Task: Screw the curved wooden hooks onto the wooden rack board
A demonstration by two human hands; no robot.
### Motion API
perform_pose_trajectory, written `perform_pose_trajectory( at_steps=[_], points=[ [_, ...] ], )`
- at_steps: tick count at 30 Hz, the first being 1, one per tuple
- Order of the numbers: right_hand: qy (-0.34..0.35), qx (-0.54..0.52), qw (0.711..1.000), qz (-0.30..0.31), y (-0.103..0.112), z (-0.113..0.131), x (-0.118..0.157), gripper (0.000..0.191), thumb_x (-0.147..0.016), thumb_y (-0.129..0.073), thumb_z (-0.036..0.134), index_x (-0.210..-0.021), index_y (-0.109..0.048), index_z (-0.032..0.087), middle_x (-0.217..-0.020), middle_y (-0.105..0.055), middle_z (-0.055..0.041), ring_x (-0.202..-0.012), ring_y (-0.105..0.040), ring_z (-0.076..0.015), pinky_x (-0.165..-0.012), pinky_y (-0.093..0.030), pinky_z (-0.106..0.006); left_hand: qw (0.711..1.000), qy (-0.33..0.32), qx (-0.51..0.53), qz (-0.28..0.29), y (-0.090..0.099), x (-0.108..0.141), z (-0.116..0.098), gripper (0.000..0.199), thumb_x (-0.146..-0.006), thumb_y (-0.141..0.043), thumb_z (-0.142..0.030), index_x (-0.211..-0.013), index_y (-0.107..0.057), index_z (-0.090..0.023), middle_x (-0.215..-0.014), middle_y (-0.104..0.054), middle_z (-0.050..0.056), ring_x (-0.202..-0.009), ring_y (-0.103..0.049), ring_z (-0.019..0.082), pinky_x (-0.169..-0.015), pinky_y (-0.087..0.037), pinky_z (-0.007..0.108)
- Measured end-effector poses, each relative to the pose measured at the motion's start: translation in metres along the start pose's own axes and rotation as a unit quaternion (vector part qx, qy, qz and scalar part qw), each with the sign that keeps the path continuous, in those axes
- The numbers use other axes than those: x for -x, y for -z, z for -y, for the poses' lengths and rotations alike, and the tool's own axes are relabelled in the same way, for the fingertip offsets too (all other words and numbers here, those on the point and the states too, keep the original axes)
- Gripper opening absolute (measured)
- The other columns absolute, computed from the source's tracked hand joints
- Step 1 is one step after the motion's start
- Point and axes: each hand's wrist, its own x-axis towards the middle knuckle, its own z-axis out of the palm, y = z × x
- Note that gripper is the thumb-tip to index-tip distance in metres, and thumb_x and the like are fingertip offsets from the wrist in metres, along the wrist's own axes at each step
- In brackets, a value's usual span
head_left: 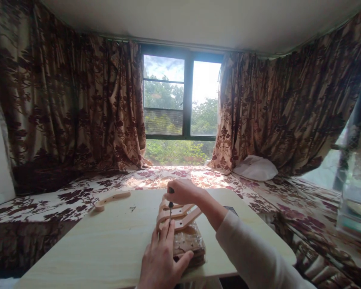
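Observation:
My right hand (182, 192) is closed round the dark handle of a screwdriver (170, 205), which stands upright with its thin shaft pointing down. Below it are pale curved wooden pieces (185, 220) with small dark holes, lying on a brown block wrapped in clear plastic (190, 243). My left hand (165, 255) rests on the near left side, its fingertips on the closest wooden piece beside the shaft and its thumb spread over the wrapped block. The screwdriver's tip is hidden near my left fingers.
A pale table (108, 241) carries another curved wooden piece (112, 199) at its far left. A dark flat object (231, 209) lies behind my right forearm. Beyond are a flowered cover (174, 173), a white bag (255, 167), curtains and a window.

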Motion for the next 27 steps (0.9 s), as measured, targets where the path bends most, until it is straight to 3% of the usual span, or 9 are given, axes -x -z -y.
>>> perform_pose_trajectory(
  at_steps=[6,12,18,27],
  points=[
    [0.05,-0.01,0.997,0.054,0.012,0.003,0.006,0.023,-0.089,-0.054,0.032,-0.103,-0.061,0.016,-0.101,-0.063,-0.0049,-0.085,-0.061,-0.0156,-0.074,-0.051,-0.035,1.0,-0.004,0.005,-0.01,-0.001,0.0,-0.001,0.076,-0.076,-0.053,-0.046,-0.14,-0.035,-0.01,-0.145,-0.037,0.01,-0.134,-0.031,0.029,-0.105,-0.034,0.037],
    [0.005,0.013,0.999,0.033,0.006,0.004,0.002,0.027,-0.09,-0.052,0.035,-0.107,-0.059,0.015,-0.104,-0.062,-0.0064,-0.088,-0.061,-0.017,-0.076,-0.051,-0.037,1.0,-0.009,0.006,-0.016,0.001,0.003,-0.001,0.075,-0.076,-0.054,-0.045,-0.139,-0.037,-0.01,-0.145,-0.036,0.01,-0.134,-0.031,0.03,-0.104,-0.036,0.039],
    [0.058,-0.017,0.997,0.041,0.012,0.0,0.004,0.025,-0.089,-0.054,0.033,-0.106,-0.06,0.015,-0.103,-0.062,-0.0056,-0.087,-0.061,-0.0164,-0.075,-0.051,-0.036,1.0,-0.017,0.0,-0.019,0.002,0.002,-0.003,0.074,-0.077,-0.055,-0.047,-0.139,-0.037,-0.01,-0.145,-0.037,0.012,-0.132,-0.034,0.03,-0.102,-0.038,0.039],
    [0.007,0.003,0.999,0.044,0.009,-0.005,0.006,0.027,-0.09,-0.053,0.034,-0.11,-0.058,0.015,-0.106,-0.061,-0.0066,-0.089,-0.061,-0.0173,-0.076,-0.051,-0.037,0.998,-0.029,-0.028,-0.039,0.018,0.021,-0.003,0.059,-0.08,-0.053,-0.035,-0.134,-0.043,-0.014,-0.14,-0.044,0.012,-0.127,-0.038,0.03,-0.097,-0.037,0.044]
  ],
)
